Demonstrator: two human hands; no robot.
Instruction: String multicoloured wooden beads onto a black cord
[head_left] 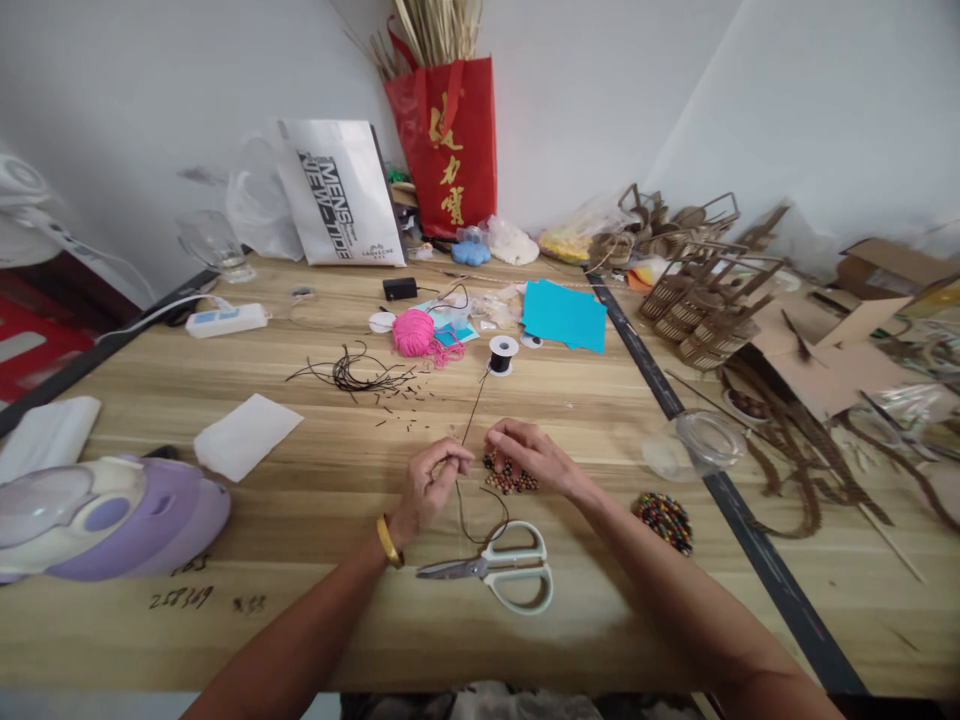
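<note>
My left hand, with a gold-coloured bracelet at its wrist, pinches a thin dark cord between thumb and fingers. The cord runs back to a white-ended spool, and its loose end curls near the scissors. Arched over a small pile of reddish-brown beads, my right hand has its fingers curved and apart, touching or just above the beads. Whether a bead sits under its fingertips is hidden. Scissors with pale handles lie nearer me, blades pointing left.
Cut black cords and short snippets lie left of the spool, near pink yarn. Blue sheets lie behind. A coil of colourful beads is beside my right forearm. A purple-and-white appliance stands left; woven baskets stand right.
</note>
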